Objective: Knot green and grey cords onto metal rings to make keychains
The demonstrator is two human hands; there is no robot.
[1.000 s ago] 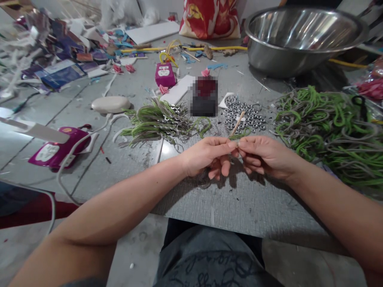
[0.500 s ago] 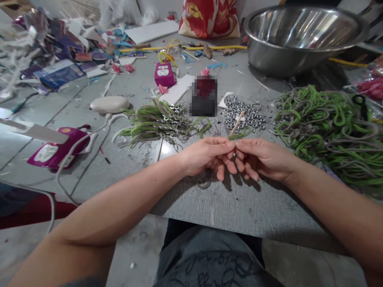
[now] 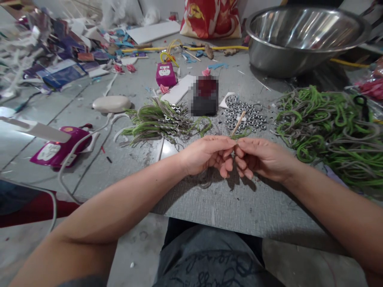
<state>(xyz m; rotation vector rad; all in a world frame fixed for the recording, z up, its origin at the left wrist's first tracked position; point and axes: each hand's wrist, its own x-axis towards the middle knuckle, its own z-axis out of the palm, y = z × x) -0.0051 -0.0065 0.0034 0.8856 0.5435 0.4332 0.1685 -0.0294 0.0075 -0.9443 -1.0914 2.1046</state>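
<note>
My left hand and my right hand meet above the table, thumbs and forefingers pinched tip to tip. What they pinch is small and mostly hidden by the fingers. A short green cord shows just behind the fingertips; whether it is held I cannot tell. Past it, a thin wooden stick leans across a heap of small metal rings. Left of the rings lies a bundle of green and grey cords with rings on it. A large tangle of green and grey cords fills the right side.
A steel basin stands at the back right, near a red patterned bag. Purple power sockets, a white oval device and a white cable occupy the left. Scraps are heaped at the far left.
My fingertips stay together while the lower fingers of both hands curl in slightly. A tiny glint now shows between the hands. The view has shifted a little.
</note>
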